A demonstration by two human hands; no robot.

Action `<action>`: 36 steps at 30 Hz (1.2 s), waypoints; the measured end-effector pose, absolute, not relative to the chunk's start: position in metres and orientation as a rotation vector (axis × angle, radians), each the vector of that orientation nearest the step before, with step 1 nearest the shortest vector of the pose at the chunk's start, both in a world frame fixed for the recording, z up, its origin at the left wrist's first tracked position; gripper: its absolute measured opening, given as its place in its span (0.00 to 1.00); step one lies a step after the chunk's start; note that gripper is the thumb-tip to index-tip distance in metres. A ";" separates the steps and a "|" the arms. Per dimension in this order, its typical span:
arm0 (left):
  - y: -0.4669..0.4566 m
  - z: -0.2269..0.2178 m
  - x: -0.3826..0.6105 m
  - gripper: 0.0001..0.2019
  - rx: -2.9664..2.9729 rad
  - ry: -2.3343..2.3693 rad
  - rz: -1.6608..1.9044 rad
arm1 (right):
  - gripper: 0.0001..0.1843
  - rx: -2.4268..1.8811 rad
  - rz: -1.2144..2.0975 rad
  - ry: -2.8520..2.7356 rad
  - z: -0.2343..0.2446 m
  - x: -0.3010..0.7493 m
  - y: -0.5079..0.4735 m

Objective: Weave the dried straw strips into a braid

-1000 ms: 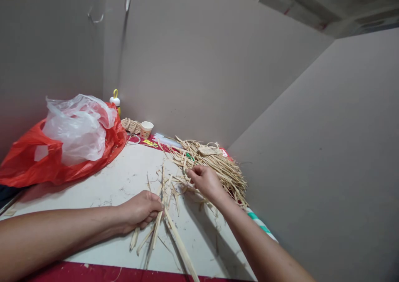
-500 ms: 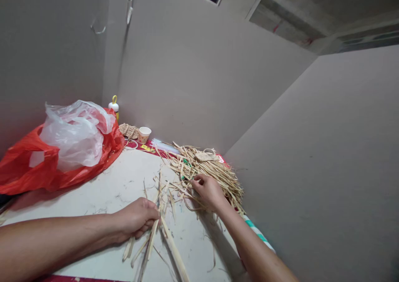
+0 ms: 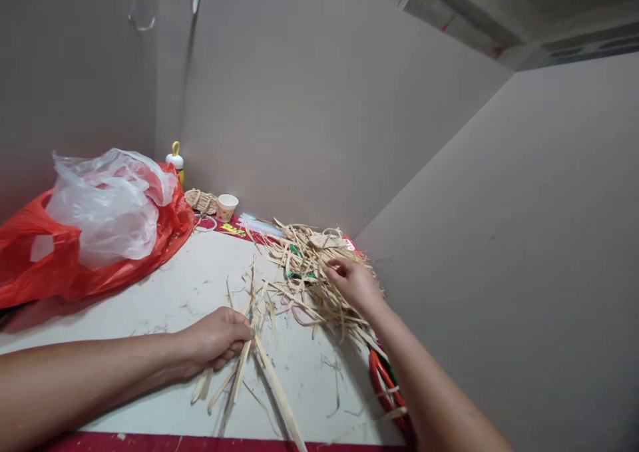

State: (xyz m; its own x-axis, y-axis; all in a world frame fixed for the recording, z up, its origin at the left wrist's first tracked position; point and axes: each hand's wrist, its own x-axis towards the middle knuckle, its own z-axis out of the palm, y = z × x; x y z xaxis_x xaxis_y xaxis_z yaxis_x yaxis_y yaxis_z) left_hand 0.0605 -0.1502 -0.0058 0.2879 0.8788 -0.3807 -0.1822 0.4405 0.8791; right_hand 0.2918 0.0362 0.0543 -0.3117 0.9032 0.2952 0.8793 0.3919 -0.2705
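Observation:
My left hand is closed in a pinch on flat, pale straw strips, where several of them meet and cross. Their ends fan out toward me and also stick out beyond my fingers over the white board. Over the heap of dry straw at the back right is my right hand, thumb and fingers curled together. What its fingertips pinch, if anything, blends into the straw and I cannot make it out. Green bits show within the heap.
A red plastic bag with a crumpled clear bag fills the left side. Behind stand a yellow-and-white bottle, a woven straw piece and a paper cup. Red-orange handles lie under my right forearm.
My right hand has moved right and slightly farther back over the straw heap, uncovering the red-orange handles. My left hand keeps its hold on the strips. The camera view has shifted slightly.

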 end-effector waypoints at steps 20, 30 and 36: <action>-0.150 -0.003 0.061 0.09 0.822 1.035 0.797 | 0.19 -1.444 0.728 -2.499 0.057 0.318 -0.019; -0.150 -0.002 0.061 0.09 0.824 1.036 0.784 | 0.14 -1.431 0.677 -2.428 0.037 0.319 -0.024; -0.147 -0.004 0.059 0.10 0.774 0.998 0.777 | 0.10 -1.436 0.334 -2.606 0.024 0.273 -0.034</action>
